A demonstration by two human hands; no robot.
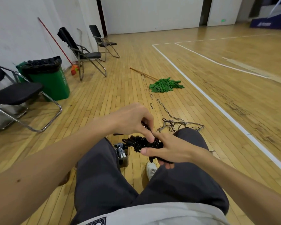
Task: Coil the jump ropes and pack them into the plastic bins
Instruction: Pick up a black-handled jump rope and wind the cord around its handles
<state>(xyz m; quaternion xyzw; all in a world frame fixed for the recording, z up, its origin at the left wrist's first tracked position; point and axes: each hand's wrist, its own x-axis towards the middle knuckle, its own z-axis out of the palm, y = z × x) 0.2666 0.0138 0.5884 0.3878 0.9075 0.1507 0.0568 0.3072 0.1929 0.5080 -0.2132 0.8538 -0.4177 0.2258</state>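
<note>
Jump rope (pixel 143 143), black and wound into a bundle, sits between your two hands above your knees. Your right hand (pixel 173 151) grips one end of the bundle, thumb on top and fingers (pixel 167 165) curled underneath. Your left hand (pixel 130 120) pinches a dark piece of the rope just above the coil, its index finger pressing down onto the wraps. Whether that piece is a handle or the cord's tail cannot be told from this view.

Expect the bundle to be light, soft and springy. The loops will probably loosen if your grip slackens, so hold across the wrapped middle rather than by a single strand.

Directly below your fingers, between your legs, stands the plastic bin (pixel 124 163) with grey-and-white ropes (pixel 120 149) inside. Beyond your fingers, a tangle of loose ropes (pixel 177 125) lies on the floor (pixel 104 95). They are likely limp and prone to snagging, so take them by an end.
</note>
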